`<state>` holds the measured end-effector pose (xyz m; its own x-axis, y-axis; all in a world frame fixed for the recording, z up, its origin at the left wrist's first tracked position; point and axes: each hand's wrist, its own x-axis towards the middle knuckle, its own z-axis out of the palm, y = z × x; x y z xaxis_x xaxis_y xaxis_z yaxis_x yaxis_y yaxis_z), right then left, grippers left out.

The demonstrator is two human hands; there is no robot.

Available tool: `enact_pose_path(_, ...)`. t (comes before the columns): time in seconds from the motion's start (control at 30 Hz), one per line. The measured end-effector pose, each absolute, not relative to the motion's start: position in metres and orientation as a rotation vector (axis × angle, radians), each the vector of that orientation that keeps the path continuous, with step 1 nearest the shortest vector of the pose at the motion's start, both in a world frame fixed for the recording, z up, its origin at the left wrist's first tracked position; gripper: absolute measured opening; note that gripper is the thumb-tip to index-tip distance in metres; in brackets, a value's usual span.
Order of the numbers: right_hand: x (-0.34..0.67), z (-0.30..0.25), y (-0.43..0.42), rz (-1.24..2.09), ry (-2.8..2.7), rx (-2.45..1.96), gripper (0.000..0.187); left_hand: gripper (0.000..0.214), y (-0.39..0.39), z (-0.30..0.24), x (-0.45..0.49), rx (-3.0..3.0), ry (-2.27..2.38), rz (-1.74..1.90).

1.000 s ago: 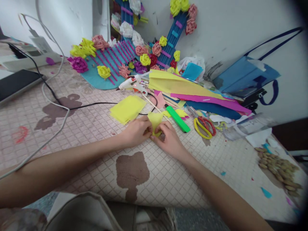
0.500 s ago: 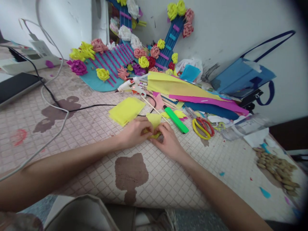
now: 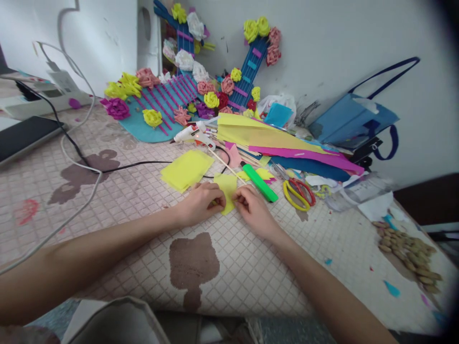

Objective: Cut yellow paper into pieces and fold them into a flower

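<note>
A small yellow paper piece (image 3: 225, 190) lies on the quilted pink cloth between my two hands. My left hand (image 3: 199, 204) pinches its left edge with closed fingers. My right hand (image 3: 253, 210) pinches its right edge, fingers curled. A stack of yellow paper squares (image 3: 186, 168) lies just behind my left hand. A thin wooden stick (image 3: 226, 166) runs past the paper's far side. A green utility knife (image 3: 259, 183) lies close to my right hand, and yellow and red scissors (image 3: 297, 193) lie further right.
A white glue gun (image 3: 193, 135) with a black cord (image 3: 118, 167) sits behind the squares. Large coloured paper sheets (image 3: 283, 143) pile at the back right, by a blue bag (image 3: 353, 122). Blue boards with paper flowers (image 3: 161, 102) lean at the wall. Seeds (image 3: 407, 246) lie at right.
The yellow paper piece, held bunched and raised between my fingers before, now lies flatter on the cloth with a hand at each side. The camera view tilted slightly down.
</note>
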<state>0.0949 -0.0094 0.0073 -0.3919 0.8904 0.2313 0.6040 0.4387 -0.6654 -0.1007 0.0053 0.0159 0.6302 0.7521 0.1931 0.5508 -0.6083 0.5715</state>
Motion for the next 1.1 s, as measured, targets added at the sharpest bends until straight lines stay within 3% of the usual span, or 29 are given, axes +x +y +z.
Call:
enact_pose_path(0.6, 0.106, 0.014, -0.008, 0.729, -2.214, -1.137, 0.016, 0.012, 0.013, 0.002, -0.109, 2.228, 0.969, 0.854)
enact_pose_path(1.1, 0.093, 0.004, -0.012, 0.605, -2.169, -1.245, 0.014, 0.017, 0.022, 0.008, -0.116, 2.263, 0.926, 0.741)
